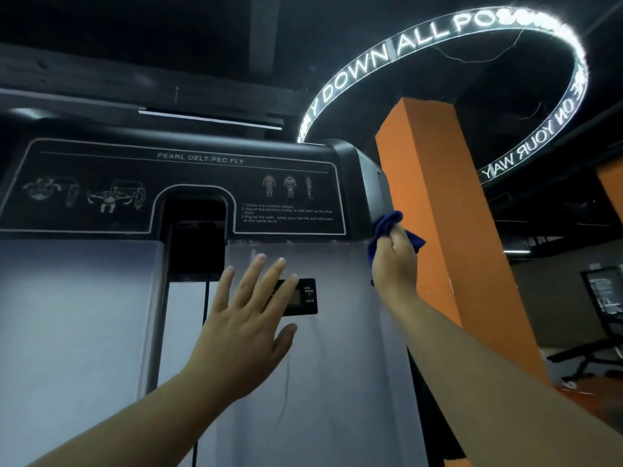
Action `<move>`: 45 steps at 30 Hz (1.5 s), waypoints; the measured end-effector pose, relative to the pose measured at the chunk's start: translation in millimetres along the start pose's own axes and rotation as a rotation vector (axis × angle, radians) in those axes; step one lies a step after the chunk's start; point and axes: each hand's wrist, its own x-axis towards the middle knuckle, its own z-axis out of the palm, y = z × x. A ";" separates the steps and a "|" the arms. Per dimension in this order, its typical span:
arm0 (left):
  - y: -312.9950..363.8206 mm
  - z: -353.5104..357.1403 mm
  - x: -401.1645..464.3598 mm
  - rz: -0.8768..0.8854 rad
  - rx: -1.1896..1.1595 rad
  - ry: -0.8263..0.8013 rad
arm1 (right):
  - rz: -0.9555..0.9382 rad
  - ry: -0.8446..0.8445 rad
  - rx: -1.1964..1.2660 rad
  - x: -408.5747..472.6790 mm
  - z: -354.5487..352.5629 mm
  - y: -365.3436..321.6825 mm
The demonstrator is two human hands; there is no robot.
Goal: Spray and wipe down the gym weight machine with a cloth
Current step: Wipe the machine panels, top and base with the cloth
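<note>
A: Starting on the left, what is the left hand (247,326) doing?

B: It is flat against the pale front panel (337,382) of the weight machine (101,315), all 5 fingers straight and spread, grasping nothing. My guess is that it braces the person while the other arm reaches up. Just past its fingertips, partly hidden behind them, sits a small black display (305,296).

A: And above those fingers?

B: The black instruction placard (175,187), headed "PEARL DELT/PEC FLY", with 3 numbered lines of use notes.

A: Then the right side?

B: The right hand (394,261) is clenched around a blue cloth (387,227), bunched so a wad sticks out above the knuckles. That wad presses on the machine's black right corner edge (369,183), likely because a bunched cloth follows a narrow edge better than a flat one.

A: Any spray bottle?

B: None in view, so this looks like the wiping part. Beyond the right fingers stand an orange pillar (438,203) and, overhead, a lit ring sign (435,32)
</note>
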 end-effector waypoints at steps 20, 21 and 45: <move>-7.0 -33.5 163.9 0.026 -0.119 0.078 | -0.122 -0.139 -0.282 126.0 32.7 -56.8; -6.5 -33.0 175.3 0.051 -0.122 0.093 | -0.127 -0.131 -0.291 134.8 35.8 -60.3; -89.1 -60.0 352.9 -0.026 -0.254 -0.373 | -0.034 -0.834 -0.801 279.7 110.9 -114.5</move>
